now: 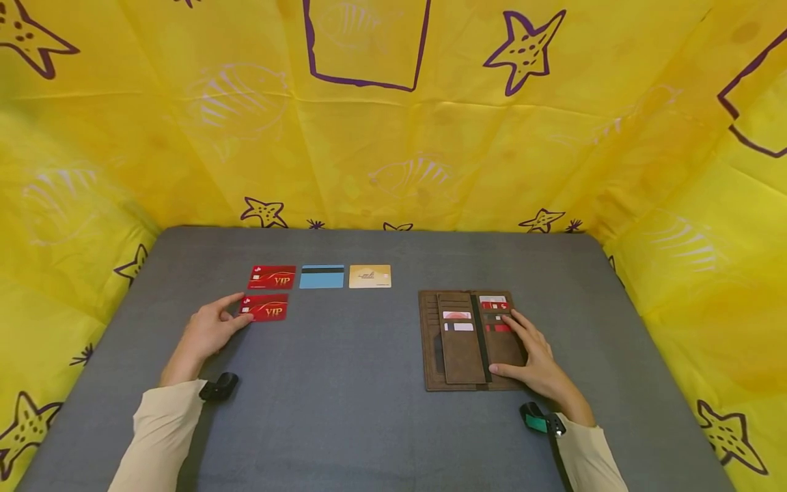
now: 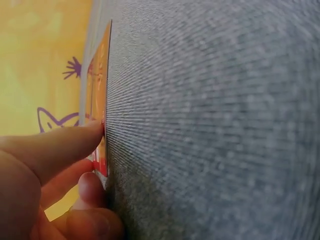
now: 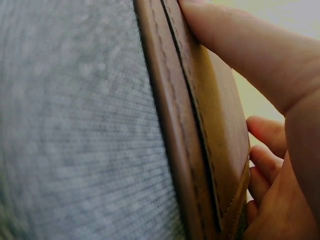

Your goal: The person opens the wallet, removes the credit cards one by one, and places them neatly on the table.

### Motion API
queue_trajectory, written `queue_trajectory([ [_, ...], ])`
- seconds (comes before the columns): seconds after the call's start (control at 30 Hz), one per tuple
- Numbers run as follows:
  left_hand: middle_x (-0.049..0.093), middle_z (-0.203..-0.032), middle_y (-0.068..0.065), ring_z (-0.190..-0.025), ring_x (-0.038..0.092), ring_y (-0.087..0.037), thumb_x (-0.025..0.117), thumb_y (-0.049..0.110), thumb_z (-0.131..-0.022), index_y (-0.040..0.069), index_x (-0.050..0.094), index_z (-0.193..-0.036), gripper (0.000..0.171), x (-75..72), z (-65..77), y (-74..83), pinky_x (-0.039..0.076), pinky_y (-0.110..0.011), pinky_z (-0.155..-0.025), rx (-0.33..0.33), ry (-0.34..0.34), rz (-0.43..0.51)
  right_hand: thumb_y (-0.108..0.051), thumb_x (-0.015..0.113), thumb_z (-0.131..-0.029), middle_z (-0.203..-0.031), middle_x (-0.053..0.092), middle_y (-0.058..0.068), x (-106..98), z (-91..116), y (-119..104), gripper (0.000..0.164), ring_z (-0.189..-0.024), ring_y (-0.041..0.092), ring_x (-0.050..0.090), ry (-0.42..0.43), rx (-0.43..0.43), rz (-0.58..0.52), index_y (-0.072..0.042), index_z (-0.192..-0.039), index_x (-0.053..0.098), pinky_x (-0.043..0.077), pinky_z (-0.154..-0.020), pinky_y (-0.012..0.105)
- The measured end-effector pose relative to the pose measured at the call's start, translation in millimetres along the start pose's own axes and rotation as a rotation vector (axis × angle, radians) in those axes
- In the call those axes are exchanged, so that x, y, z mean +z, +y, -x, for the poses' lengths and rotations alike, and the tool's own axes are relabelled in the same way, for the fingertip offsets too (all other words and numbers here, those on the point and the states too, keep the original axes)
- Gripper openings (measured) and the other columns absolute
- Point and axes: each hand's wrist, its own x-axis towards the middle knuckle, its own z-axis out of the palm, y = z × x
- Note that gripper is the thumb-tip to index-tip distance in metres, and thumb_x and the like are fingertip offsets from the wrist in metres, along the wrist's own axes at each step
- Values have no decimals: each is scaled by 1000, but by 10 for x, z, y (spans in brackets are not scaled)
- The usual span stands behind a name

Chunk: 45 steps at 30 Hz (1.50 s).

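A red VIP card point(image 1: 270, 309) lies on the grey table, in the lower row. My left hand point(image 1: 208, 335) pinches its left end, thumb at the near edge and index finger at the far corner. The left wrist view shows the thumb against that card point(image 2: 101, 85), seen nearly edge-on. To the right lies an unfolded brown wallet point(image 1: 455, 359) with several cards in its slots. My right hand point(image 1: 541, 362) rests on the wallet's right side, thumb on the inner panel and fingers along the right edge. Stitched wallet layers point(image 3: 200, 110) fill the middle of the right wrist view.
Above the held card lies a row of a second red VIP card point(image 1: 272, 277), a blue card point(image 1: 322, 277) with a dark stripe and a gold card point(image 1: 370, 276). Yellow patterned cloth point(image 1: 393, 137) hangs around the table point(image 1: 344, 410).
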Motion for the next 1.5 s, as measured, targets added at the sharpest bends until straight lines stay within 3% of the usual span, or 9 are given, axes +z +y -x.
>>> queue_trajectory([
  [0.17, 58, -69, -6, -58, 47, -17, 68, 31, -93, -1, 47, -143, 63, 28, 6, 2, 34, -30, -53, 32, 72, -40, -30, 86, -75, -163, 19, 16, 0, 4, -8, 94, -142, 50, 16, 1, 0, 2, -12, -152, 36, 13, -102, 72],
  [0.3, 60, -70, -7, -58, 48, -18, 68, 33, -94, 1, 49, -141, 60, 47, 6, 0, 34, -31, -53, 13, 106, -31, -31, 86, -75, -163, 19, 15, 0, 5, -10, 94, -142, 50, 17, 1, 0, 2, -13, -153, 36, 14, -102, 72],
  [0.77, 62, -76, -10, -60, 51, -19, 66, 33, -94, 2, 52, -139, 56, 81, 52, 34, 34, -31, -54, -16, 129, -40, -31, 86, -74, -163, 19, 15, 7, 2, 4, 95, -142, 49, 16, 3, 5, 6, -14, -153, 36, 14, -102, 73],
  [1.13, 62, -84, -14, -65, 52, -21, 65, 47, -92, 4, 50, -139, 65, 130, 85, 78, 37, -30, -53, -73, 132, -48, -30, 86, -75, -163, 19, 16, 1, 2, 6, 95, -141, 50, 17, -1, 6, 5, -13, -153, 35, 13, -101, 73],
  [1.33, 63, -87, -16, -67, 53, -22, 66, 48, -91, 6, 51, -138, 65, 154, 83, 100, 37, -32, -55, -126, 144, -41, -31, 86, -74, -164, 18, 16, -2, 2, -2, 95, -142, 51, 15, -1, 7, 3, -13, -153, 36, 13, -102, 73],
  [1.5, 64, -88, -16, -67, 53, -22, 66, 46, -91, 6, 51, -138, 63, 154, 85, 106, 36, -32, -55, -131, 150, -37, -31, 86, -74, -163, 19, 16, -4, 3, -9, 95, -142, 51, 16, 0, 7, 5, -12, -153, 36, 13, -102, 74],
])
